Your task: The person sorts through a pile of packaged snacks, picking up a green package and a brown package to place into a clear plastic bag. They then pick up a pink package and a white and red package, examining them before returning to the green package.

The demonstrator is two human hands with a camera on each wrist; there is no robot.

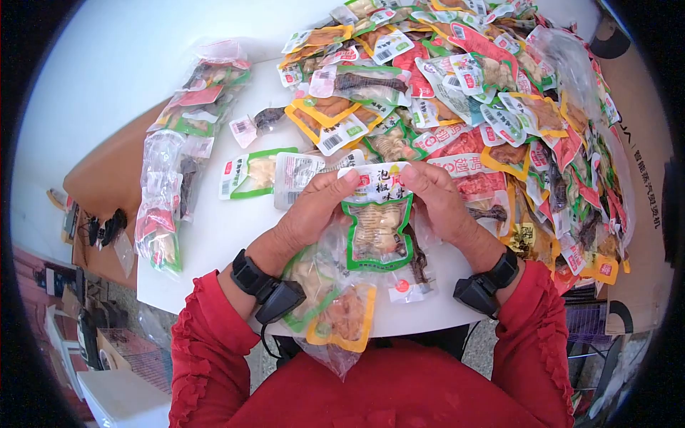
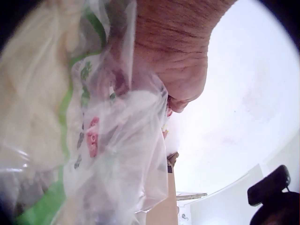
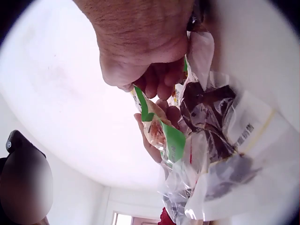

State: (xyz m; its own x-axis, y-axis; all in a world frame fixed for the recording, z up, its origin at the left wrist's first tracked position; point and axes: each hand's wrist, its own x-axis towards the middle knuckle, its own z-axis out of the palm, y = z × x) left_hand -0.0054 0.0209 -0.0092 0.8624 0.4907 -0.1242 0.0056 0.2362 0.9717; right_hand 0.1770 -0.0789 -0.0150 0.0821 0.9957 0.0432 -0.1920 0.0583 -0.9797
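A green-edged vacuum-sealed snack packet [image 1: 378, 232] faces up in front of the chest, pale knobbly food showing through its window. My left hand [image 1: 317, 207] pinches its top left corner, thumb on the white label. At the top right corner my right hand [image 1: 441, 203] pinches it the same way. Below the hands, a clear plastic bag [image 1: 342, 360] hangs over the table edge around an orange-edged packet [image 1: 346, 317] and a green-edged one [image 1: 307, 278]. A packet with dark food [image 3: 206, 117] lies under my right hand in the right wrist view.
A large heap of mixed packets [image 1: 464, 78] covers the back and right of the white table [image 1: 214, 285]. Clear-bagged packets [image 1: 160, 207] form a row on the left. Loose packets [image 1: 253, 175] lie before the left hand. A cardboard box [image 1: 642, 214] stands at the right.
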